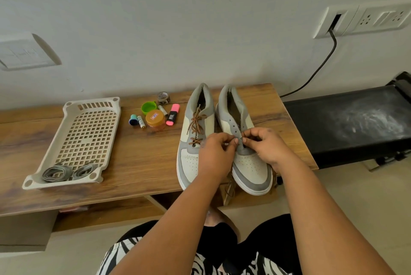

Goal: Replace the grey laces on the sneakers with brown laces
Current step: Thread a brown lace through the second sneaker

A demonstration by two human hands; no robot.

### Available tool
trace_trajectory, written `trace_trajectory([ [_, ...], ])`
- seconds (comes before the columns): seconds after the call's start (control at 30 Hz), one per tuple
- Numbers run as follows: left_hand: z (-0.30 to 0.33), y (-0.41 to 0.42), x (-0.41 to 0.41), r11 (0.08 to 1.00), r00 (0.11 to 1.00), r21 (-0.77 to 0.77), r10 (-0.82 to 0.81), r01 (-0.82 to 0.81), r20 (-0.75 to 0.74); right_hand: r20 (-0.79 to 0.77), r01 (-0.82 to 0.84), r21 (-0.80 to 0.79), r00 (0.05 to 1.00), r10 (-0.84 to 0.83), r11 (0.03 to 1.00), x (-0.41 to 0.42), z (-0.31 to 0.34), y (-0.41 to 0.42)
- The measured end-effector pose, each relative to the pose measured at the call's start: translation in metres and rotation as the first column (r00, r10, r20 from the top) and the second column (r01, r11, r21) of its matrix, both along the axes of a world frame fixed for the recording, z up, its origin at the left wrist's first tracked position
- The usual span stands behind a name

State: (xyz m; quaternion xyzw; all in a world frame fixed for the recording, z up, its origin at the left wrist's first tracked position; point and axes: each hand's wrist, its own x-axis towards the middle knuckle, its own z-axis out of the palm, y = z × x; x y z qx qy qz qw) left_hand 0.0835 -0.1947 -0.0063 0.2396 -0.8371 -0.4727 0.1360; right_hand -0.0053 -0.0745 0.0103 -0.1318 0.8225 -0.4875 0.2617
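Head cam: sneakers (222, 136) lie lengthwise, toes twd person, heels twd wall

Wooden bench (138, 159) against wall. On it: perforated tray (73, 136) at left, two sneakers (195, 132) at right. Between them: orange-lidded jar (155, 120), green cap (148, 107), pink highlighter (172, 115), batteries (141, 121).

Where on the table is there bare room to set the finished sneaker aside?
Bare wood lies between the basket and the left sneaker, in front of the jar. It is crowded around the jar and highlighter, and both hands work at the right sneaker.
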Motion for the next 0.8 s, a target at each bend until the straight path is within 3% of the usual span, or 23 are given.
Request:
trace_trajectory([
  [0.3, 0.004, 0.007, -0.007, 0.999, 0.999, -0.024, 0.047, -0.047, -0.014, -0.148, -0.071, 0.170, 0.984, 0.097, 0.983, 0.002, 0.003, -0.001],
  [0.43, 0.016, 0.006, -0.005, 0.972, 0.990, 0.232, 0.064, -0.034, -0.125, -0.251, -0.124, 0.362, 0.942, 0.224, 0.924, -0.001, 0.000, 0.001],
  [0.53, 0.039, 0.001, 0.000, 0.815, 0.957, 0.579, 0.137, 0.038, -0.256, -0.233, -0.123, 0.341, 0.949, 0.211, 0.932, -0.002, -0.001, 0.004],
  [0.6, 0.058, -0.011, 0.006, 0.585, 0.929, 0.799, 0.204, 0.138, -0.310, -0.240, -0.117, 0.335, 0.949, 0.205, 0.935, -0.003, -0.001, 0.004],
  [0.63, 0.066, -0.020, 0.010, 0.464, 0.918, 0.861, 0.211, 0.207, -0.335, -0.245, -0.114, 0.341, 0.948, 0.205, 0.933, -0.002, -0.001, 0.004],
  [0.67, 0.072, -0.029, 0.014, 0.401, 0.918, 0.878, 0.176, 0.262, -0.354, -0.250, -0.108, 0.344, 0.947, 0.202, 0.933, -0.002, -0.001, 0.004],
  [0.7, 0.077, -0.037, 0.018, 0.431, 0.934, 0.859, 0.091, 0.277, -0.347, -0.251, -0.103, 0.346, 0.948, 0.198, 0.932, -0.001, 0.000, 0.003],
  [0.8, 0.071, -0.040, 0.021, 0.791, 0.980, 0.579, -0.178, 0.199, -0.093, -0.251, -0.102, 0.342, 0.948, 0.195, 0.934, -0.002, -0.001, 0.003],
])
